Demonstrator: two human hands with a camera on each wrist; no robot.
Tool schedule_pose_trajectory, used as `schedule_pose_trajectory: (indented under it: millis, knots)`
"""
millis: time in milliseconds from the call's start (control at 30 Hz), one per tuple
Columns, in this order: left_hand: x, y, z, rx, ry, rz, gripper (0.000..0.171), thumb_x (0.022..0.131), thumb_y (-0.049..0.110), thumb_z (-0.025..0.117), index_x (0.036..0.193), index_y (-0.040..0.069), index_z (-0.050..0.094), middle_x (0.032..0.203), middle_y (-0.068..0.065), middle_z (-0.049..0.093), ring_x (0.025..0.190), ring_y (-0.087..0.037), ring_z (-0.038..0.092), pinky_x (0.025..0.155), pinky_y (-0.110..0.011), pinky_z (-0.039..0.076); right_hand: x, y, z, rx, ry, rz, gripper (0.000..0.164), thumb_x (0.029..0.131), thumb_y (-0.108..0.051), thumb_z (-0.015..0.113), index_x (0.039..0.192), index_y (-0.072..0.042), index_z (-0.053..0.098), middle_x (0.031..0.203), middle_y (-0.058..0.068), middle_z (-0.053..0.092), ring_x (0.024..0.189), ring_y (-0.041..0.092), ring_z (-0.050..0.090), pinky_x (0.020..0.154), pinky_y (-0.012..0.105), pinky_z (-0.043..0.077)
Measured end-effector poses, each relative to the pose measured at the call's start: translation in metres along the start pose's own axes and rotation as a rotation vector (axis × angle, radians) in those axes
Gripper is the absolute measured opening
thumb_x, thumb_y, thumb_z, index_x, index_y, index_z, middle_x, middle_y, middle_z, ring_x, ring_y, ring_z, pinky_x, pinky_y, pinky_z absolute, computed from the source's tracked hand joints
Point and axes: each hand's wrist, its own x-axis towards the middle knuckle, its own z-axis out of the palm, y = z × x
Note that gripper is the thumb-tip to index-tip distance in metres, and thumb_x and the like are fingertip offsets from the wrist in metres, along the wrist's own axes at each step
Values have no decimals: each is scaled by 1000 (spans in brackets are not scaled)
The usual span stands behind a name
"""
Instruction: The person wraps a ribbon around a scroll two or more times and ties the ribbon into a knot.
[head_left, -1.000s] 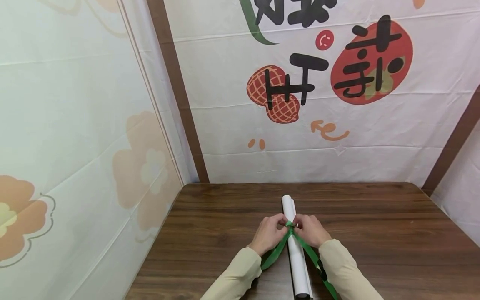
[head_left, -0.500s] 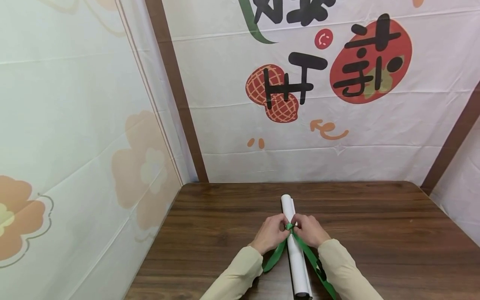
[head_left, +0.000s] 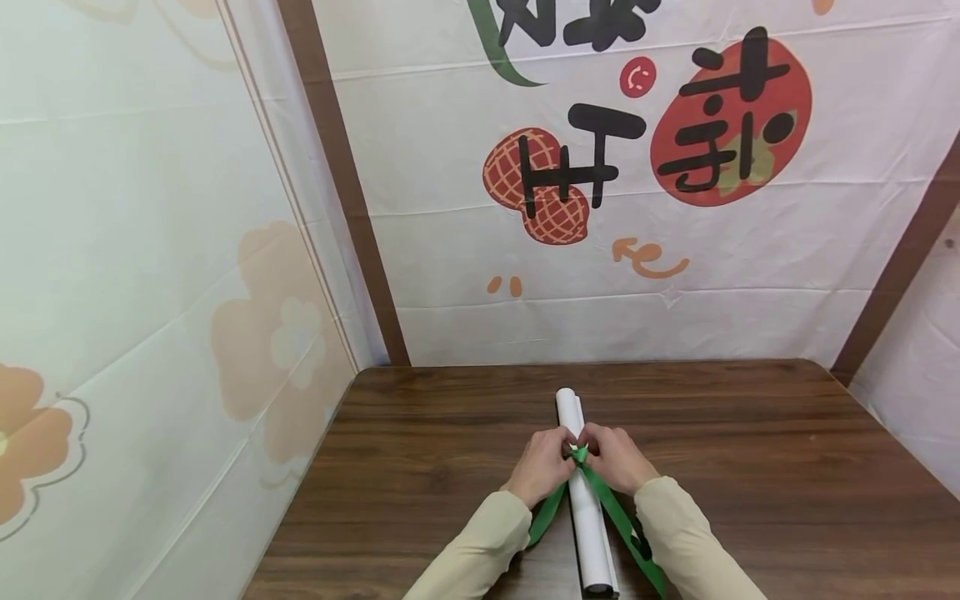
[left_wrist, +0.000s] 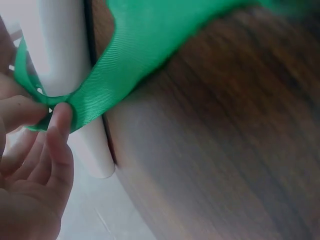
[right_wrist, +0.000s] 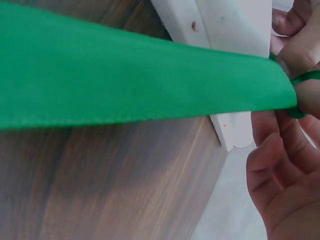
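Note:
A white rolled-up sheet (head_left: 591, 533) lies lengthwise on the table, its near end showing a dark inside. Round its middle goes a green ribbon (head_left: 621, 517), crossed on top, with one tail falling to each side. My left hand (head_left: 542, 467) pinches the ribbon at the crossing between thumb and fingers. From the other side my right hand (head_left: 619, 461) pinches it too, the fingertips of both hands nearly touching. Close up, the left wrist view has the ribbon (left_wrist: 135, 55) running past the left fingers (left_wrist: 61, 150). A flat, wide tail of ribbon (right_wrist: 150, 82) crosses the right wrist view.
The dark wood-grain table (head_left: 420, 467) extends on both sides of the roll. Behind its far edge hangs a white printed cloth (head_left: 465, 333), with another flowered cloth (head_left: 187, 208) along the left. Beige sleeves (head_left: 480, 542) cover the forearms.
Both hands stay at the ribbon crossing, with small finger movements. The raised bit of ribbon at the crossing has changed shape. The head view has shifted slightly to the right.

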Motion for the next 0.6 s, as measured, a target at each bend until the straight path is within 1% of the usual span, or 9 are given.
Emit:
schedule_pose_trajectory:
  millis: [100, 167, 233, 333, 400, 600]
  knots:
    - [-1, 1, 0, 44, 14, 22, 11, 82, 5, 70, 93, 7, 71, 88, -3, 70, 76, -9, 61, 65, -18, 47, -1, 1, -1, 32, -13, -28, 12, 82, -1, 65, 89, -11, 63, 70, -4, 58, 63, 9, 49, 57, 23, 40]
    - [-1, 0, 1, 51, 19, 20, 7, 84, 7, 70, 91, 8, 72, 89, -3, 70, 77, -9, 62, 65, -17, 47, -2, 2, -2, 60, -24, -51, 12, 82, -1, 65, 91, -10, 65, 73, -4, 61, 65, 8, 52, 59, 23, 42]
    - [-1, -1, 2, 45, 24, 3, 6, 85, 8, 70, 91, 8, 72, 88, -3, 71, 77, -8, 62, 65, -17, 47, -3, 3, -3, 98, -39, -60, 13, 82, -2, 64, 93, -9, 66, 77, -2, 65, 68, 8, 55, 61, 23, 44]
    - [0, -2, 3, 45, 31, -22, 5, 85, 10, 71, 90, 10, 71, 86, -1, 70, 74, -6, 60, 63, -16, 45, -5, 4, -4, 145, -59, -45, 17, 84, -2, 61, 99, -8, 68, 83, 0, 68, 73, 8, 58, 63, 24, 46]
    - [1, -2, 3, 44, 41, -26, 5, 84, 8, 71, 88, 10, 70, 83, -1, 69, 72, -6, 58, 62, -17, 45, -5, 4, -5, 169, -60, -28, 20, 84, -1, 58, 101, -7, 68, 86, 2, 69, 76, 10, 59, 65, 25, 48]
    - [1, 0, 2, 28, 61, -31, 8, 82, 3, 69, 84, 10, 67, 78, 1, 67, 67, -5, 53, 60, -17, 42, -7, 5, -8, 165, -19, 11, 18, 85, 2, 58, 100, -5, 67, 87, 4, 70, 79, 13, 61, 67, 27, 49]
